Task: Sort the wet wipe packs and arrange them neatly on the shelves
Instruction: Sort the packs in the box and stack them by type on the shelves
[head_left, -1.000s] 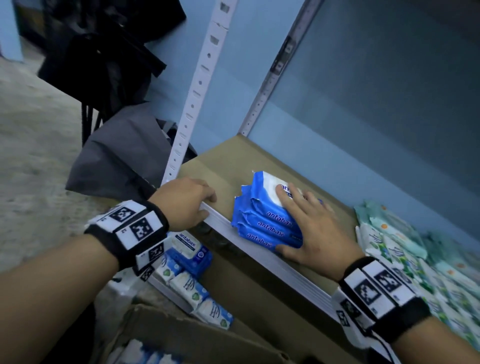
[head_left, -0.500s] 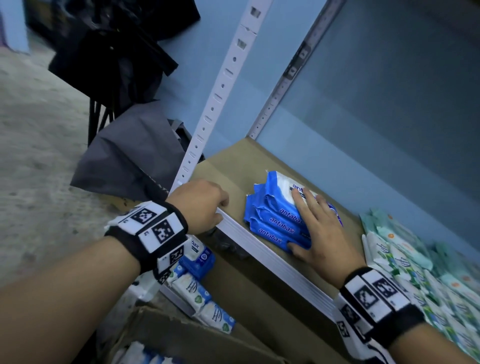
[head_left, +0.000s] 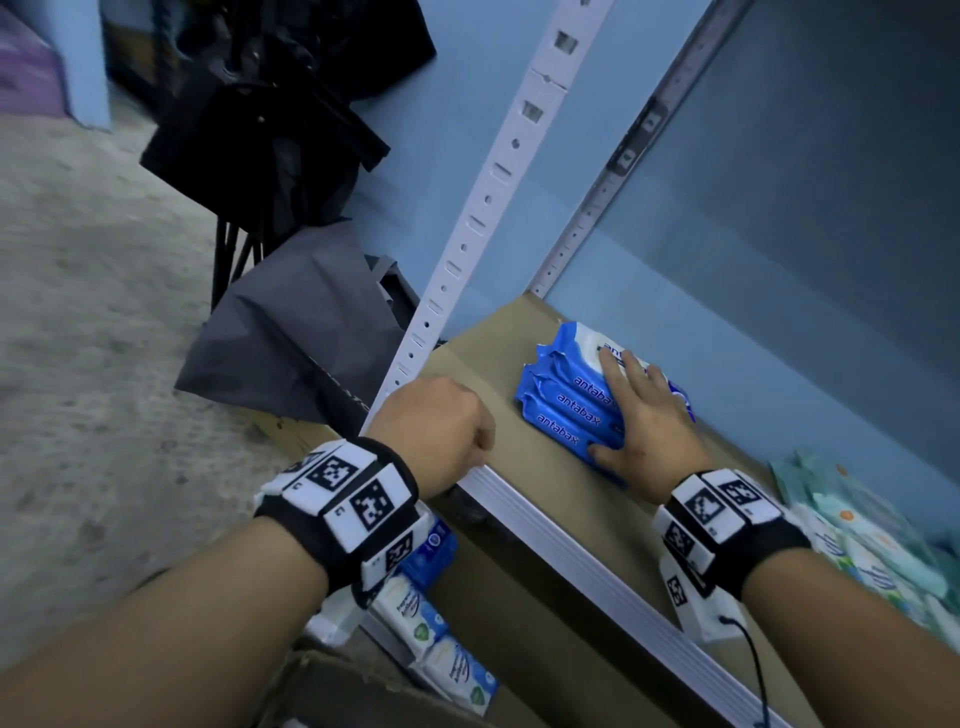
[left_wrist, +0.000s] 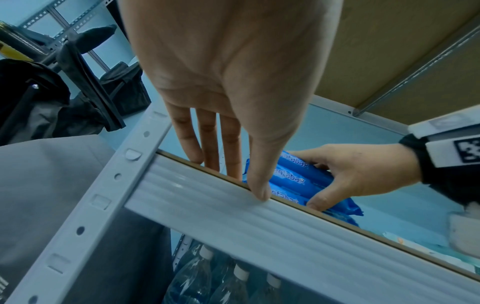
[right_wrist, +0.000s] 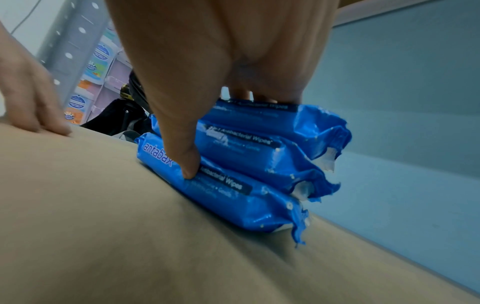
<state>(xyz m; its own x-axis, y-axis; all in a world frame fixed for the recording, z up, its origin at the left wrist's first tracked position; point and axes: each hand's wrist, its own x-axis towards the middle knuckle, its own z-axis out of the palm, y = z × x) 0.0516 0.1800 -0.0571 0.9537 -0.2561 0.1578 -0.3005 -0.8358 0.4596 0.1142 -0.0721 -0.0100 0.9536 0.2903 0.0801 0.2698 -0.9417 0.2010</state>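
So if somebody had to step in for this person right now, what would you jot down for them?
Left hand: rests on the shelf's front rail near the corner post, holding nothing.
Right hand: grips a stack of three blue antabax packs, fingers on top, thumb at the front, the stack resting on the shelf board.
Done: pale green packs already lie further right on the same shelf.
Left: square up and let go of the blue stack; white and blue packs below still need shelving.
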